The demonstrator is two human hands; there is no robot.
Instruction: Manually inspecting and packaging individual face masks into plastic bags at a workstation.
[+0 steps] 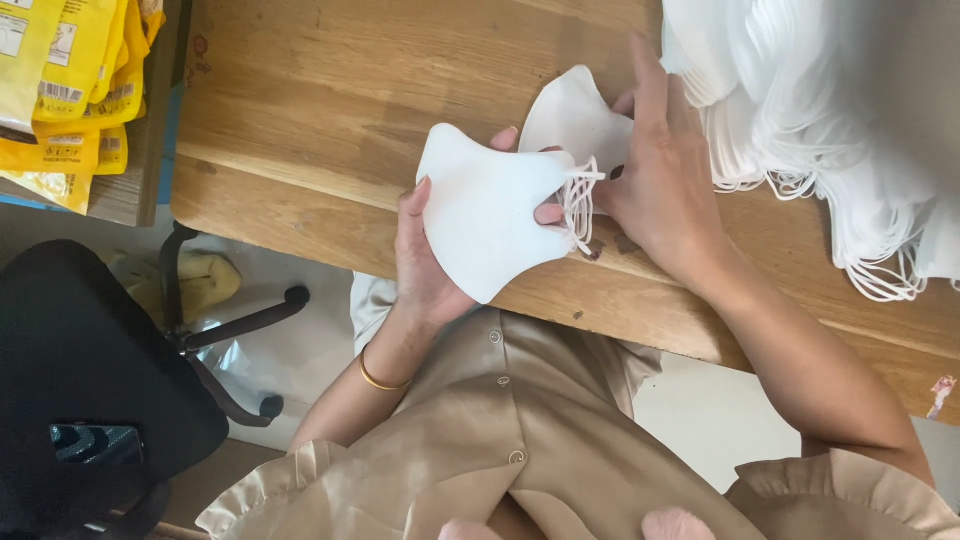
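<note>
Mask [485, 215], white and folded flat, sits in the middle of the frame, pinched in the left hand [425, 265] with thumb on top and fingers curled behind it. Just to its right, the ear loops [580, 200] bunch together where the two hands meet. Right hand [660, 175] lies palm down over a second mask [575, 115] on the wooden table [300, 110], fingers spread and pressing rather than gripping. Upper right of the frame holds a big heap of masks [830, 120], loops dangling off its edge. Yellow packets [70, 80] crowd the upper left, a black chair [90, 380] the lower left. My read: keeping the loops untangled and the fold edges lined up matters most here, with a light grip so nothing creases.
</note>
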